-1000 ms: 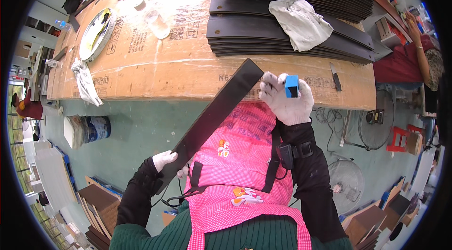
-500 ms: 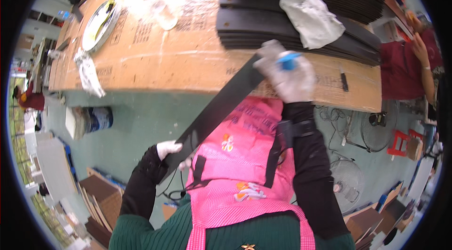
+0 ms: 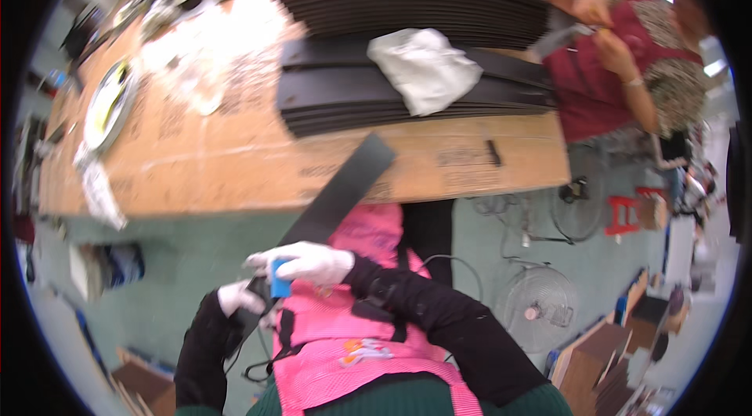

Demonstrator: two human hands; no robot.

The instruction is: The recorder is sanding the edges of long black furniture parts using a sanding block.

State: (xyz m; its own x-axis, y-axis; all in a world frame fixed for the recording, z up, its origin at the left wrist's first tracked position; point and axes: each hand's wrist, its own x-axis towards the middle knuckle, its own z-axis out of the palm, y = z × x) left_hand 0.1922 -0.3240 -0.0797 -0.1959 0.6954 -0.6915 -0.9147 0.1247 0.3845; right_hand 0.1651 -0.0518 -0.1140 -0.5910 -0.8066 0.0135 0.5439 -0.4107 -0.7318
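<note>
A long, flat dark strip (image 3: 338,189) slants from near my body up to the table's near edge. My left hand (image 3: 237,298), in a white glove, is closed around its near end. My right hand (image 3: 317,262), also gloved in white, lies over the strip close to the left hand. Its fingers are closed on a small blue block (image 3: 280,281), partly hidden by the glove; what the block is made of I cannot tell. The strip's far end overlaps the cardboard-covered table (image 3: 235,173).
Stacks of dark strips (image 3: 415,5) fill the table's back, a white cloth (image 3: 425,71) on the nearer one. A small black tool (image 3: 493,153) and an oval dish (image 3: 110,106) lie on the table. A co-worker (image 3: 603,63) stands at right, near a fan (image 3: 536,310).
My right hand has slid from the strip's far end down toward my left hand, with the blue block. My left hand still grips the near end. The whole view has shifted.
</note>
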